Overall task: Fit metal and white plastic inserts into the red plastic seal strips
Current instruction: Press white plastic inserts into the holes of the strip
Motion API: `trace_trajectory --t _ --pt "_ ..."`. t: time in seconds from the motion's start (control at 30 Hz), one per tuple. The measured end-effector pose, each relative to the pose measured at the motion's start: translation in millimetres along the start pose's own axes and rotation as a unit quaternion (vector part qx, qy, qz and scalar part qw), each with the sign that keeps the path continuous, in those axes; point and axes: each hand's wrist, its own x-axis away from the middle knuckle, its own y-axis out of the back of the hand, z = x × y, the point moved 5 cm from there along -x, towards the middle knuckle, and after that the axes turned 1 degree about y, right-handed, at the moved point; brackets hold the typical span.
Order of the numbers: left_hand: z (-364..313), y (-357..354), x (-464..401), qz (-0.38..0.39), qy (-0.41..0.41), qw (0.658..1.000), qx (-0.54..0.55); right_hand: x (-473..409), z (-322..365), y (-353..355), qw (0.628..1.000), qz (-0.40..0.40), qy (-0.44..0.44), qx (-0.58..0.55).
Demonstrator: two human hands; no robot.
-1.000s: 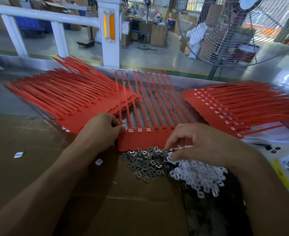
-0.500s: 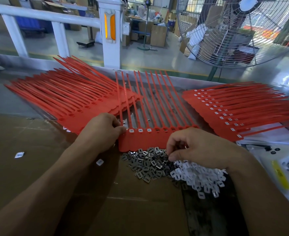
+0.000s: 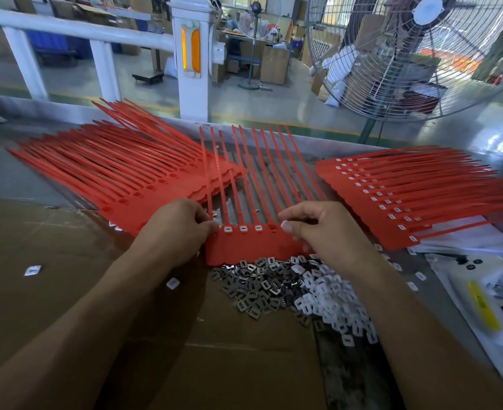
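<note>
Over the fourth socket my right hand (image 3: 318, 229) pinches a white insert (image 3: 285, 225), left hand (image 3: 182, 229) gripping the red seal strip (image 3: 250, 247); tilted, it could jam.

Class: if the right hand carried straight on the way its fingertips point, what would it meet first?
Probably the empty fourth socket on the red strip, just beyond the right hand; depth is uncertain.

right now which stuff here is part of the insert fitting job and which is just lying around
In the job:
- red seal strip held by left hand and right hand
- metal inserts
- white inserts
- unfilled strips
- filled strips

Lying about:
- stray white insert
- fan
- yellow-labelled white object
</note>
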Motion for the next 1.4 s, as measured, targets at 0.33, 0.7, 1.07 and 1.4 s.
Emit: trace_trajectory --t 0.33,0.7,1.07,1.4 --pt "-1 0 0 -0.001 -0.002 1.000 0.007 -19 -4 -15 0.996 -0.038 0.002 0.086" --pt "-1 0 1 -0.003 -0.001 1.000 -0.002 -4 15 -27 0.984 0.070 0.048 0.155" --pt "-1 0 1 0.000 -0.006 1.000 -0.011 2 29 -41 0.955 0.137 0.065 0.254" --pt "-2 1 2 0.005 -0.003 1.000 0.002 -2 19 -17 0.997 0.004 0.047 0.068"
